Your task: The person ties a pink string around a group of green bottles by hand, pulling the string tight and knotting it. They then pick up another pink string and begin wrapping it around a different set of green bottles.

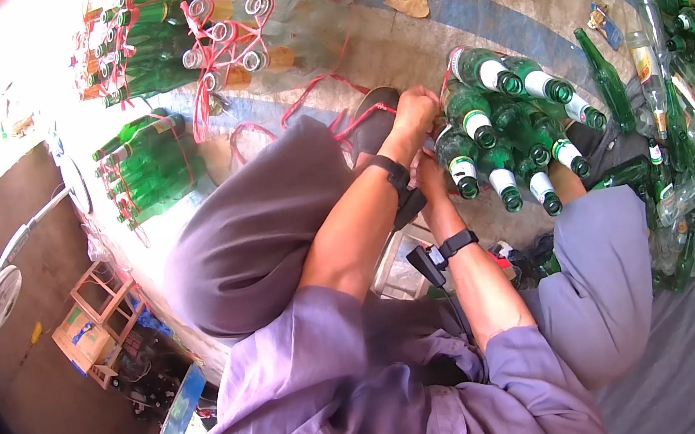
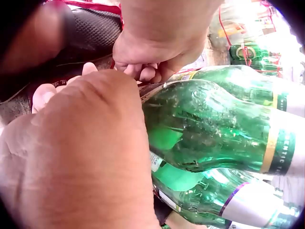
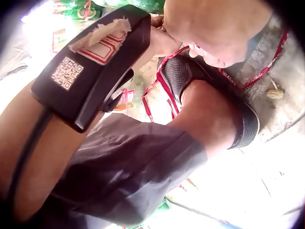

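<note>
A bundle of green glass bottles [image 1: 521,123] with white-labelled necks lies between the knees, mouths towards the body. Both hands work close together at its left side. The left hand [image 1: 417,109], the farther one, has curled fingers on a red ribbon [image 3: 257,78] beside the bottles. Nearer the body, the right hand [image 1: 428,172] pinches the ribbon with bent fingertips; its palm fills the lower left of the left wrist view. The ribbon runs across a dark mesh shoe [image 3: 178,74] and goes round the bundle. Part of the fingers is hidden behind the hands.
Clear bottles [image 1: 250,31] and green bottles [image 1: 147,170] stand tied with red ribbon at the upper left. Many loose bottles [image 1: 684,81] lie at the right. One green bottle [image 1: 603,79] lies beyond the bundle, and a dry leaf [image 1: 408,0] is on the floor.
</note>
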A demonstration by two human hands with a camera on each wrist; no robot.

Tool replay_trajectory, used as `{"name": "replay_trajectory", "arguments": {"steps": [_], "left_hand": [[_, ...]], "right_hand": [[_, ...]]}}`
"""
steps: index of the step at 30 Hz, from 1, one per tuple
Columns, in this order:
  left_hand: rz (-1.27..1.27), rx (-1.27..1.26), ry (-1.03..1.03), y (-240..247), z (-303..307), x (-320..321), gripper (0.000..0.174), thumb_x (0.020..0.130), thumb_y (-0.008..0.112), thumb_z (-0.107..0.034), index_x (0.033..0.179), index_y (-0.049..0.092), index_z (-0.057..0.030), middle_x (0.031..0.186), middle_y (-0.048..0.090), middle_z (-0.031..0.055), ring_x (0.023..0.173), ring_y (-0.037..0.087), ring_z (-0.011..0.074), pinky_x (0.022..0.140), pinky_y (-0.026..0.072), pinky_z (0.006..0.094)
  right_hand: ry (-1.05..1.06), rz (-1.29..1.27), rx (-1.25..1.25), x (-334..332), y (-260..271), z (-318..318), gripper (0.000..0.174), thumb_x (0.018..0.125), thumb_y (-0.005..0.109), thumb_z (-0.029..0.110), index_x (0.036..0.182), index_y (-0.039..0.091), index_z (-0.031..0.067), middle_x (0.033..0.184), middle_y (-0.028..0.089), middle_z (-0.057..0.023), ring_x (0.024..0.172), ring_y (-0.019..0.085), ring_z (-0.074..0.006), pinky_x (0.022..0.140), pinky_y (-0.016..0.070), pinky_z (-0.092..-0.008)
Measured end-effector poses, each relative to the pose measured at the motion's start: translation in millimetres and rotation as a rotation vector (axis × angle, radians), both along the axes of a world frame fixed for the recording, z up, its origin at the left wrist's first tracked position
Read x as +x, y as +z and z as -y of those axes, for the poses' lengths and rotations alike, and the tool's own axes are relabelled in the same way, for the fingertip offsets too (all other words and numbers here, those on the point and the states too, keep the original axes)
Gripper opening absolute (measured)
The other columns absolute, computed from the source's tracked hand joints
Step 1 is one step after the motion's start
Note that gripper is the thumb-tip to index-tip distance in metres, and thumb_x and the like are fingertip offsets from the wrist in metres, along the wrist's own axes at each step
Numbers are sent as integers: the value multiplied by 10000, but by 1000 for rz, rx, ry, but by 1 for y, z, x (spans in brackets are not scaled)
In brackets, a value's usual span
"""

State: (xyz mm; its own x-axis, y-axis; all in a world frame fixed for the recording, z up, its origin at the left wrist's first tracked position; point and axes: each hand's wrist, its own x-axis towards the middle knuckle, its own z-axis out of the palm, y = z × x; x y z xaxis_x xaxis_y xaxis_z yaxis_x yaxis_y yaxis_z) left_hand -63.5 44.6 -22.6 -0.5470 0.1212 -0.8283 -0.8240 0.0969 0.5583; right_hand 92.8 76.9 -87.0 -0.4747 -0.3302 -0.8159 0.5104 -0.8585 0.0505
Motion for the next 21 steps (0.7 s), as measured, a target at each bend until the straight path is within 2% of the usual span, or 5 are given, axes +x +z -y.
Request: {"name": "replay_trajectory", "arguments": {"steps": [2, 3, 6, 12, 21], "left_hand": [[30, -2, 9, 4, 1, -1, 109, 693, 454, 18, 714, 545, -38, 538, 506, 74, 406, 417, 172, 360, 292, 307], [30, 21, 80, 4, 4, -4, 113, 688, 455, 23, 727, 543, -35, 535, 504, 78, 403, 417, 172, 357, 289, 306], [39, 20, 122, 10, 7, -2, 105, 674, 480, 30, 744, 532, -27, 539, 504, 84, 395, 413, 166, 351, 286, 299], [-79, -81, -84, 15, 18, 0, 94, 677, 539, 8, 763, 552, -27, 558, 509, 43, 400, 407, 128, 366, 298, 279], [-409, -337, -650, 23, 41, 4, 134, 770, 608, -115, 853, 713, -99, 605, 613, 41, 495, 548, 107, 489, 451, 278]], "right_hand": [[75, -128, -23, 9, 9, -10, 283, 902, 497, 426, 936, 560, 153, 733, 566, 30, 554, 510, -129, 519, 420, -284], [131, 190, 503, -3, 49, 7, 266, 904, 522, 405, 956, 576, 150, 723, 524, 77, 476, 391, -57, 438, 311, -227], [425, -270, 1121, 37, -14, -15, 290, 894, 541, 411, 970, 587, 135, 745, 470, 66, 554, 379, -68, 476, 311, -255], [448, -316, 1118, 61, -64, -17, 309, 889, 537, 424, 980, 601, 136, 770, 456, 54, 613, 403, -76, 505, 323, -268], [328, 160, 621, -28, 85, 6, 206, 880, 503, 264, 971, 598, 105, 688, 459, 38, 534, 371, -64, 454, 318, -226]]}}
